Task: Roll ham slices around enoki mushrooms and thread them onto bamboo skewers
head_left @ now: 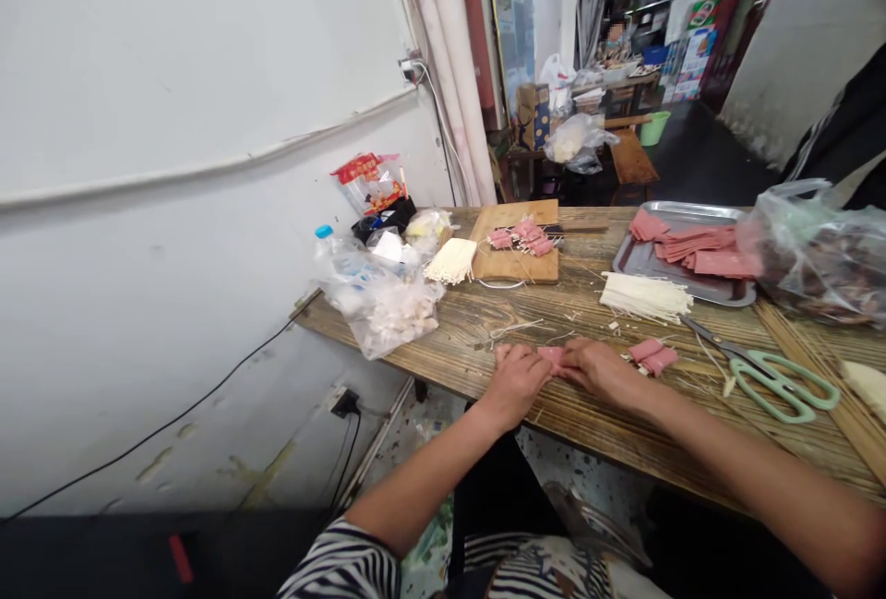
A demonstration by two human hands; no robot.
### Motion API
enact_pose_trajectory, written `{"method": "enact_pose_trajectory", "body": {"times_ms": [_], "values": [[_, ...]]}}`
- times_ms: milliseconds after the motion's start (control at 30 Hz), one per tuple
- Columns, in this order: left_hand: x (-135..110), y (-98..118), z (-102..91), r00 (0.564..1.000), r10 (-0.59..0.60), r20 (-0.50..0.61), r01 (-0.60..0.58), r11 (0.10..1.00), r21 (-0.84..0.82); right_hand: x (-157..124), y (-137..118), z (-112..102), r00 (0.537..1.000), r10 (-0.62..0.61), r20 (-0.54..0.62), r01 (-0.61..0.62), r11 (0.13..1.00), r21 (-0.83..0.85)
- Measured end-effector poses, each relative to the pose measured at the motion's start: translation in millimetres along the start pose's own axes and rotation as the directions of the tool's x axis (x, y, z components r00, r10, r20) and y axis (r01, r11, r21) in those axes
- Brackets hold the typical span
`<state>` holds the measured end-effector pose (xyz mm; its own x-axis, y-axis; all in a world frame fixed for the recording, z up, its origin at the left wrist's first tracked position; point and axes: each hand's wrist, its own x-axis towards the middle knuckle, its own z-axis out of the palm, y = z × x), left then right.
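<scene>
Near the table's front edge, a pink meat slice (pixel 552 355) lies between my two hands. My left hand (pixel 518 379) presses its fingers on the slice's left side. From the right, my right hand (pixel 596 368) has its fingers closed on the other side of it. My fingers partly cover the slice, and what it may wrap is hidden. Just right of my right hand rest finished-looking pink meat rolls (pixel 652 356) with white stems poking out. A bunch of enoki mushrooms (pixel 643 295) lies behind them. Green-handled scissors (pixel 775 382) lie farther right.
A metal tray (pixel 627 257) holds pink slices at the back right, beside a bulging plastic bag (pixel 831 248). Skewered rolls (pixel 530 236) sit on a cutting board (pixel 546 271). More enoki (pixel 453 259) and a plastic bag (pixel 394 313) are at the left. Long wooden sticks (pixel 823 396) lie at the right.
</scene>
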<state>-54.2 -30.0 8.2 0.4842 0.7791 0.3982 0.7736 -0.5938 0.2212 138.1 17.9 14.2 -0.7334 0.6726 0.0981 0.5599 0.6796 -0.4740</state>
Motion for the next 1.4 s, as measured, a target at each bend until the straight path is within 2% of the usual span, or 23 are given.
{"method": "enact_pose_trajectory", "body": {"times_ms": [200, 600, 700, 800, 900, 1067, 1200, 1300, 1400], "values": [[-5, -6, 3.5, 0.996, 0.092, 0.007, -0.092, 0.995, 0.024, 2, 8, 6, 0.999, 0.028, -0.027, -0.029, 1.0, -0.01], [7, -8, -2.1, 0.993, 0.076, 0.086, -0.081, 0.995, 0.056, -5, -7, -5, 0.998, 0.061, -0.031, -0.061, 0.998, 0.011], [9, -8, -3.2, 0.993, 0.046, 0.108, -0.054, 0.996, 0.067, -8, -7, -3, 0.999, -0.012, -0.046, 0.009, 0.998, -0.067], [12, -6, -3.9, 0.992, 0.004, 0.126, -0.011, 0.998, 0.054, -10, -5, 1, 0.989, -0.128, -0.07, 0.106, 0.962, -0.252], [15, -6, -5.9, 0.99, -0.027, 0.141, 0.023, 0.999, 0.028, -10, -3, 6, 0.98, -0.174, -0.095, 0.133, 0.931, -0.339], [19, -4, -10.7, 0.986, -0.043, 0.16, 0.04, 0.999, 0.023, -3, -1, 8, 0.993, -0.091, -0.072, 0.075, 0.975, -0.208], [13, -3, -7.0, 0.996, -0.03, 0.084, 0.029, 1.0, 0.013, 6, 3, 4, 1.0, -0.012, -0.017, 0.011, 0.994, -0.106], [6, -7, 0.1, 1.0, 0.015, 0.01, -0.015, 1.0, 0.02, 9, 7, -3, 1.0, -0.017, 0.007, 0.017, 0.996, -0.082], [2, -12, 6.1, 0.996, 0.086, -0.015, -0.085, 0.995, 0.056, 10, 8, -10, 0.999, -0.018, 0.03, 0.02, 0.998, -0.062]]}}
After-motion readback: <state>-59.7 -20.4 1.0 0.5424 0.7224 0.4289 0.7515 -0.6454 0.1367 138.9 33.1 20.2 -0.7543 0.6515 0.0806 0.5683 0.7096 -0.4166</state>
